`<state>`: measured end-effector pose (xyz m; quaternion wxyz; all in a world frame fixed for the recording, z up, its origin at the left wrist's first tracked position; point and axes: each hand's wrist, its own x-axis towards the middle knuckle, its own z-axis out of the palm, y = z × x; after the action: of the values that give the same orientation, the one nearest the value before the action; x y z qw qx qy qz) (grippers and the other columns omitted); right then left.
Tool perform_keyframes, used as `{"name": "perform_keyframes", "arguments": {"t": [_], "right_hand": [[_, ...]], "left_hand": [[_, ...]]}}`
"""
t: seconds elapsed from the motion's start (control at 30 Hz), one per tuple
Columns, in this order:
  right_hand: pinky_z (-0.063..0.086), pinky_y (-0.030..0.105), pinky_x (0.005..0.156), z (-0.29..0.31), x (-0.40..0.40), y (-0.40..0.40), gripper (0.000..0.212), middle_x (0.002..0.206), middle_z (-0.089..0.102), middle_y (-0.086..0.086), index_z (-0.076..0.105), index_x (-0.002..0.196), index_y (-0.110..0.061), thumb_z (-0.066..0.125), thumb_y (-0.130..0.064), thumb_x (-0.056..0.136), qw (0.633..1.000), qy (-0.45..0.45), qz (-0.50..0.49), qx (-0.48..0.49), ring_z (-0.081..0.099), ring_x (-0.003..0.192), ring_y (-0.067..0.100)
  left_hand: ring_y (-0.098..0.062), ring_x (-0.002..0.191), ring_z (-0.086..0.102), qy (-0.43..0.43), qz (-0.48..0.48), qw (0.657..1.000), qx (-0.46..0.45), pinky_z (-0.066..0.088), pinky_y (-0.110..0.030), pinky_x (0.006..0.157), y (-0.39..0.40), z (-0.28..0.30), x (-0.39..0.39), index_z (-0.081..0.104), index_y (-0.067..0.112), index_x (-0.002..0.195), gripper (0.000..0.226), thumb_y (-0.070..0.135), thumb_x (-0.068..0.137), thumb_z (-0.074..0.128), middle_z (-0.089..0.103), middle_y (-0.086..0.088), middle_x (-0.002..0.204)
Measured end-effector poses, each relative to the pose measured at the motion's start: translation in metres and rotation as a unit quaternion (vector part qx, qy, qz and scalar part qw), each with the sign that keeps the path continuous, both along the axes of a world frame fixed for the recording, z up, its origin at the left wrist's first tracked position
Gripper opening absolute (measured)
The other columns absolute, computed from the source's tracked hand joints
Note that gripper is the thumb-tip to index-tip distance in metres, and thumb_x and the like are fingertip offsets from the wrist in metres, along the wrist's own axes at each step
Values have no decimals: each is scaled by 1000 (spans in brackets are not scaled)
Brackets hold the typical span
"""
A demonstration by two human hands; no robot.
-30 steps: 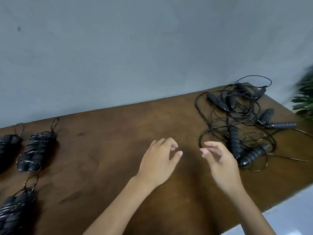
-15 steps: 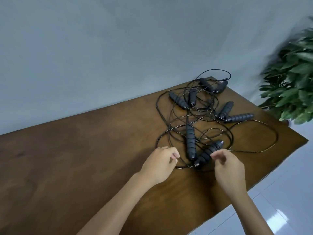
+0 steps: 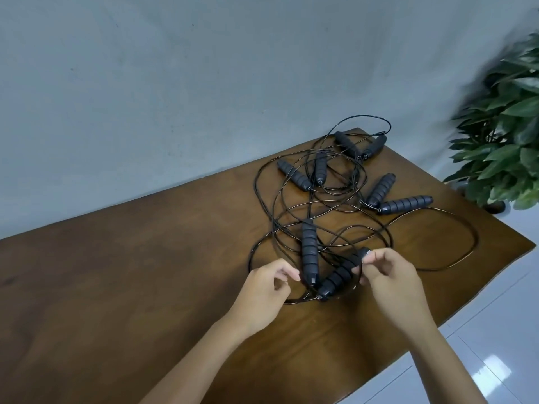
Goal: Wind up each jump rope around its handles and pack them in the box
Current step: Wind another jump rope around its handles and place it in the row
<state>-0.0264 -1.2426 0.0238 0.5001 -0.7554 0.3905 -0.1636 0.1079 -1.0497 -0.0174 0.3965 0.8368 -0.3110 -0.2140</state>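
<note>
A tangle of black jump ropes (image 3: 320,205) with ribbed dark handles lies on the right part of the brown table (image 3: 145,272). Nearest me are two handles: one roughly upright (image 3: 309,252), one slanted (image 3: 338,277). My right hand (image 3: 390,284) pinches the upper end of the slanted handle between thumb and fingertips. My left hand (image 3: 262,298) has loosely curled fingers, its index fingertip right beside the lower end of the upright handle; it holds nothing that I can make out. No box is in view.
Several more handles (image 3: 405,204) lie farther back in the tangle, and a loop of cord (image 3: 466,246) reaches close to the table's right corner. A green plant (image 3: 507,135) stands beyond that edge. White tiled floor (image 3: 481,345) lies below on the right.
The view swung right, so the wound ropes at the left left the frame. Both hands moved to the nearest handles, and my right hand took hold of the slanted handle's end.
</note>
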Motion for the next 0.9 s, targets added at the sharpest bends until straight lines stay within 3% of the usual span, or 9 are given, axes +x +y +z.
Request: {"name": "perform_keyframes", "arguments": {"t": [0.2,0.33,0.4,0.5,0.67,0.77,0.9], "right_hand": [[57,37,85,41,31,-11,19,95,79,6,72,104,-8,54,-4,101,972,-148,3,181,73,90,24],[56,35,82,56,52,-23,20,99,79,7,73,107,-8,54,-12,103,964,-178,27,198,72,92,24],[56,34,80,60,61,-30,20,99,79,6,73,107,-9,54,-15,104,966,-177,37,183,72,90,22],[55,33,79,66,74,-40,18,98,79,5,73,108,-10,57,-17,103,971,-172,47,159,70,83,18],[54,34,80,70,88,-51,16,97,79,5,74,104,-10,60,-16,102,970,-167,50,167,67,81,17],[55,34,81,67,92,-56,15,96,79,4,74,105,-11,59,-16,102,970,-165,48,172,67,80,15],[56,30,78,65,95,-62,15,94,79,4,73,104,-11,59,-16,102,969,-165,40,177,66,76,14]], "left_hand": [[7,115,58,7,31,998,-60,46,-8,90,-13,7,-1,72,30,114,42,-5,96,57,64,24,129],[3,124,53,4,46,998,-47,47,-14,99,-31,8,-5,64,32,130,33,18,100,64,57,25,133],[-2,132,46,1,43,999,-10,45,-29,109,-44,8,-7,54,32,141,48,39,95,70,50,21,140],[-13,140,33,-13,13,997,76,44,-38,110,-69,9,-16,38,29,150,86,65,81,75,35,12,151],[-35,149,22,-82,-21,973,214,44,-47,113,-100,5,-25,38,24,147,98,72,72,78,10,-12,168],[-40,151,19,-109,-32,961,252,41,-48,115,-106,7,-25,46,17,144,81,59,82,79,-3,-18,172],[-38,140,32,-144,-34,957,248,41,-43,111,-102,12,-22,59,12,126,48,44,91,69,11,-16,170]]}}
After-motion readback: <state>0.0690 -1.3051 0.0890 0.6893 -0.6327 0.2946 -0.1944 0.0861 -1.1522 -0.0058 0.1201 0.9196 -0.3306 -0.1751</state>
